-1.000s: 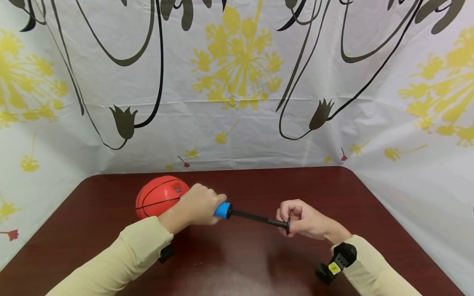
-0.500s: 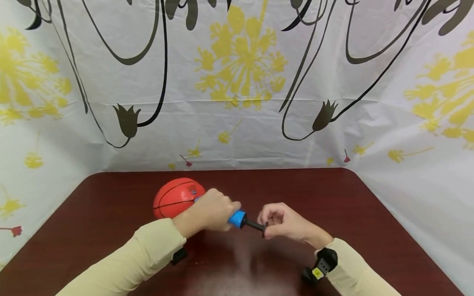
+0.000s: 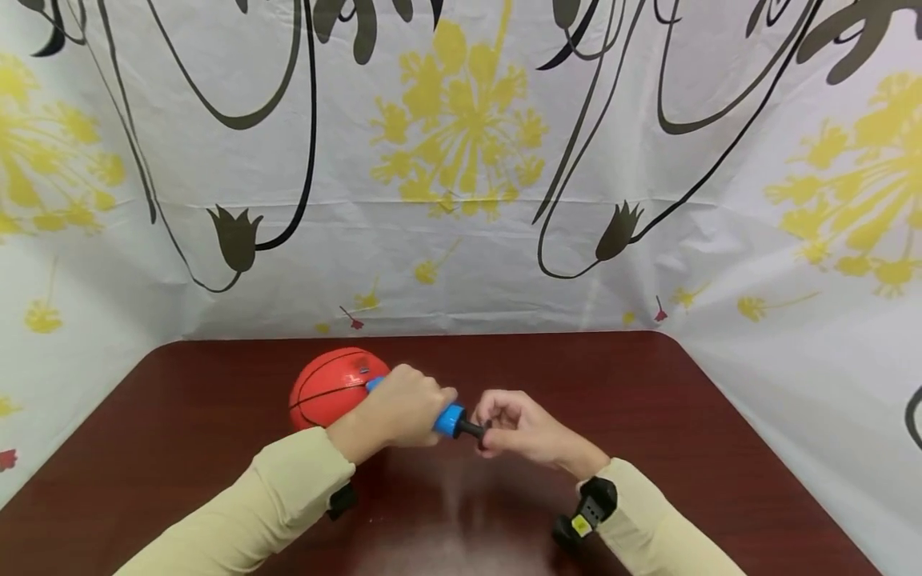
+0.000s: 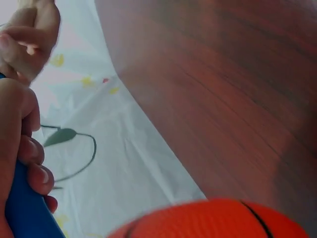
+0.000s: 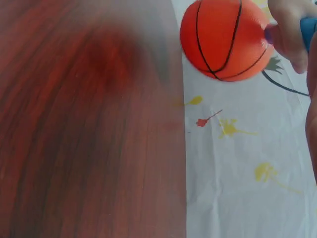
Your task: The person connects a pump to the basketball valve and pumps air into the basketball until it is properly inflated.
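My left hand [image 3: 398, 406] grips the blue barrel of a hand pump [image 3: 450, 420], fingers curled round it; the same blue barrel [image 4: 28, 208] shows below the fingers in the left wrist view. An orange-red ball with black basketball lines [image 3: 333, 387] is at the pump's far left end, just beyond the left hand. Whether the pump's tip enters the ball cannot be made out. The right hand [image 3: 520, 428] pinches the end of the pump's black rod, of which only a short length shows outside the barrel. In the right wrist view the ball [image 5: 225, 39] appears beside the left hand.
Below the hands lies a dark red-brown tabletop [image 3: 612, 400] with rounded far corners. A white cloth [image 3: 497, 296] printed with yellow and dark plant shapes hangs behind it and at both sides. A black wrist device [image 3: 595, 504] sits on the right sleeve.
The right hand has moved left, pushing the black rod into the blue barrel so less of it shows. The left hand, pump and ball shifted right, then slightly back left.
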Demonstrator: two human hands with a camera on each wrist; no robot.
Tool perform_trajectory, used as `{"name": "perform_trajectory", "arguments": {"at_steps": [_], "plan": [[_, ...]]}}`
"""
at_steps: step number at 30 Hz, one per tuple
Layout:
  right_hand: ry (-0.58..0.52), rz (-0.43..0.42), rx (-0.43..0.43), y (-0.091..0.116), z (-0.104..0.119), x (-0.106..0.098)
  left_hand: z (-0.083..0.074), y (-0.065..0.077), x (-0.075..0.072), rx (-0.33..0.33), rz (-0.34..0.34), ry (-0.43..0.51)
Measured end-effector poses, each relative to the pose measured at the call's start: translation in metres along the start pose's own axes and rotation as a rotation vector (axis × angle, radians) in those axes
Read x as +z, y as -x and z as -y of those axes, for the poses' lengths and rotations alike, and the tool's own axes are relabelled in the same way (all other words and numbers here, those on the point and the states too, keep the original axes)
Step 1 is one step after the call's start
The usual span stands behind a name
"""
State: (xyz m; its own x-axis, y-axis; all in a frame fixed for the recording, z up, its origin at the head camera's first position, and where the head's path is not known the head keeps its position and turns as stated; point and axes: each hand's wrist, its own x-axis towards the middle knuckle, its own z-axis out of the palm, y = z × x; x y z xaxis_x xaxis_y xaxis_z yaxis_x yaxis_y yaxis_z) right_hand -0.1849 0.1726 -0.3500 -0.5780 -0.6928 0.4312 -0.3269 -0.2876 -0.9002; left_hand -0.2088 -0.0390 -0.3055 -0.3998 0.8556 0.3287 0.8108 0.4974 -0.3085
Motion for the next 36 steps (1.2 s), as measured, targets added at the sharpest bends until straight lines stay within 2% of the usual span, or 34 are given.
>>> {"name": "perform_trajectory", "arguments": {"at_steps": [5, 12, 16, 21, 23, 26, 28, 33, 36], "plan": [[-0.004, 0.013, 0.072, 0.005, 0.008, -0.001, 0.005, 0.007, 0.001, 0.015, 0.053, 0.040], [-0.156, 0.157, -0.032, 0.032, 0.024, -0.023, 0.018, 0.022, -0.003, -0.022, 0.044, 0.029], [-0.087, 0.187, 0.000, 0.022, 0.016, -0.019, 0.009, 0.015, -0.005, -0.002, 0.050, 0.008], [0.035, 0.123, 0.046, -0.001, 0.007, -0.007, -0.005, 0.002, -0.004, -0.012, 0.021, 0.020], [0.039, 0.092, 0.062, -0.003, 0.008, -0.005, -0.008, 0.002, -0.003, -0.021, 0.027, 0.039], [0.024, 0.096, 0.068, 0.002, 0.014, -0.006, -0.007, 0.005, -0.002, -0.001, 0.044, 0.061], [-0.016, 0.114, 0.055, 0.011, 0.019, -0.011, -0.004, 0.009, -0.002, 0.008, 0.039, 0.061], [-0.124, 0.191, -0.039, 0.033, 0.030, -0.024, 0.006, 0.020, -0.006, -0.034, 0.024, 0.033], [-0.104, 0.150, -0.092, 0.030, 0.030, -0.022, 0.005, 0.019, -0.007, -0.047, 0.024, 0.059]]}}
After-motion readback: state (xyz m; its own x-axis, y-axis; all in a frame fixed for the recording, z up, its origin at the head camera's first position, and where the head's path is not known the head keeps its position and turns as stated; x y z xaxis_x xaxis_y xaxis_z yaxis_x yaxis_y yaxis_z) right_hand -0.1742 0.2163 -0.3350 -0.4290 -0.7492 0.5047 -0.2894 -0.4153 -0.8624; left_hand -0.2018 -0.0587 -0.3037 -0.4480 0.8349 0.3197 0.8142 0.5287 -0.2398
